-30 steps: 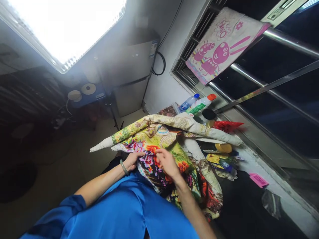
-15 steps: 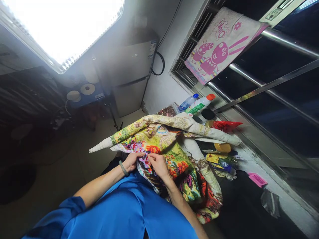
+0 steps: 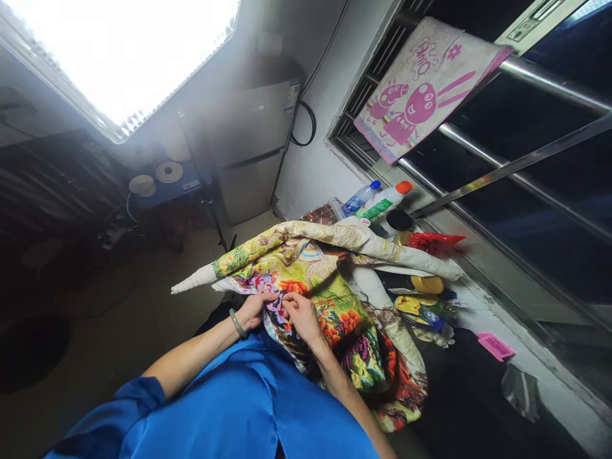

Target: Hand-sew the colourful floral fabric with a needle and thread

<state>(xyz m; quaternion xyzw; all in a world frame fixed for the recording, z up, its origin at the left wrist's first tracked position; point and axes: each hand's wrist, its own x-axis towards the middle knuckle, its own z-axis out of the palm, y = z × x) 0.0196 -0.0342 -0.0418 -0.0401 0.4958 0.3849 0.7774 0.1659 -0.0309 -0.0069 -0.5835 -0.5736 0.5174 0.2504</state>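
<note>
A large embroidered cloth (image 3: 347, 290), patterned with bright flowers on yellow-green and dark ground, lies bunched in front of my blue top. Its far edge is rolled into a long bundle with white ends. My left hand (image 3: 255, 310), with a bangle at the wrist, grips the cloth near the purple flowers, thumb on top. Right beside it, my right hand (image 3: 303, 317) is closed in a pinch close over the same flowers. Whatever lies between those fingertips is too small to make out.
Behind the cloth stand a blue-capped bottle (image 3: 361, 198), an orange-capped bottle (image 3: 386, 201) and a gold-lidded jar (image 3: 427, 284). A red packet (image 3: 433, 242) lies near the window bars. A pink towel (image 3: 421, 95) hangs above. A bright lamp (image 3: 119, 51) is close at upper left.
My right hand's pinched fingers have shifted very slightly over the cloth. My left hand and the cloth stay where they were.
</note>
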